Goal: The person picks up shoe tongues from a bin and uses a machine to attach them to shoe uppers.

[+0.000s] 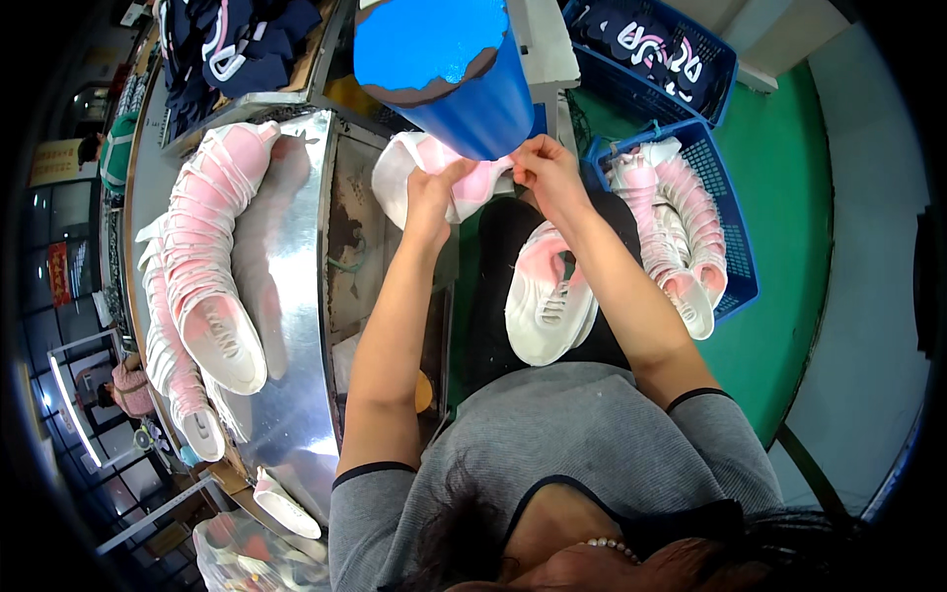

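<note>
Both of my hands are on a pink and white shoe upper (pixel 477 189), just below and partly behind a blue cylinder-shaped machine part (pixel 472 123). My left hand (pixel 431 202) is closed on the upper's near side, thumb on top. At its right edge, the fingers of my right hand (pixel 552 180) pinch the upper by a corner. Whatever the machine does to the upper is hidden behind the blue part. More shoe uppers (pixel 541 318), white with a pink collar and eyelets, lie on my dark-clothed lap beneath my right forearm.
Nested stacks of uppers (pixel 212 222) lie on the shiny metal table (pixel 296 335) at left, with a single upper (pixel 286 505) near its end. At right, a blue basket (pixel 742 252) holds more uppers. Dark cut pieces (pixel 242 59) and a blue crate (pixel 725 84) stand farther off.
</note>
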Available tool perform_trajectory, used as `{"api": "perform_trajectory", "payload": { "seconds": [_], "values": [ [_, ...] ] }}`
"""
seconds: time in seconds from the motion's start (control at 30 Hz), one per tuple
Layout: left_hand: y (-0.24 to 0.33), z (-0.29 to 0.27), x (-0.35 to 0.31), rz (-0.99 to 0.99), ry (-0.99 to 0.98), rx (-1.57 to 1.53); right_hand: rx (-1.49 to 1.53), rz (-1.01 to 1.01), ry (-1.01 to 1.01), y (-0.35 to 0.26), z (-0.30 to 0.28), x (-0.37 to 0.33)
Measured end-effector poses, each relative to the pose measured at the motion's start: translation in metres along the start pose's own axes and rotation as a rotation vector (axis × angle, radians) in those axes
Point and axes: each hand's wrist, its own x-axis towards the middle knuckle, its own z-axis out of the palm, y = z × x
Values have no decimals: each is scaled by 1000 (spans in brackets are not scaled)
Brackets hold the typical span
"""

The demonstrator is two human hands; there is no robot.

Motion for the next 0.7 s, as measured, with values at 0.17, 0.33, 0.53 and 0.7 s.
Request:
{"api": "perform_trajectory", "payload": {
  "seconds": [0.17,0.33,0.53,0.7],
  "values": [
    [-9,8,26,-275,95,-417,-56,130,32,-15,-8,34],
    [-31,-36,19,-363,87,-855,-714,-53,-38,-34,-35,29],
    [45,-33,-165,-178,369,-364,-2026,199,-606,41,-87,-14],
    [111,-56,-258,328,719,-103,-1969,116,-492,46,-103,-2]
  ]
}}
